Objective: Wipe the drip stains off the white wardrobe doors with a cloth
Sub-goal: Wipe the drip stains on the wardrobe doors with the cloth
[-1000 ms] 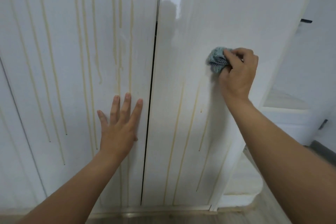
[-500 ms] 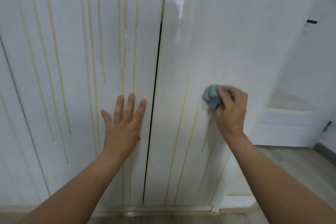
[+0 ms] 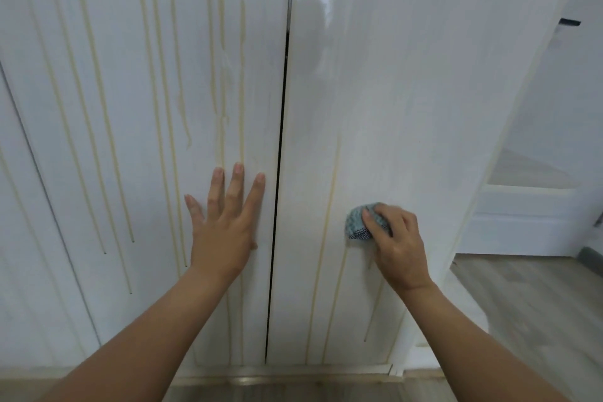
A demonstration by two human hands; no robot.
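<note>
Two white wardrobe doors fill the view. The left door (image 3: 146, 108) carries several long yellowish drip stains (image 3: 163, 91) running down it. The right door (image 3: 408, 91) looks clean in its upper part, with a few stains (image 3: 331, 206) left lower down. My left hand (image 3: 225, 225) lies flat on the left door, fingers straight and spread, beside the dark gap (image 3: 279, 173) between the doors. My right hand (image 3: 396, 245) grips a bunched blue-grey cloth (image 3: 357, 222) and presses it against the lower half of the right door.
A wooden floor (image 3: 522, 320) lies to the right of the wardrobe. Beyond it stands white furniture (image 3: 528, 212) with a low ledge. A metal strip (image 3: 261, 378) runs along the wardrobe's foot.
My right hand has drawn the cloth straight down the right door, from its upper middle to its lower part. My left hand has stayed flat on the left door.
</note>
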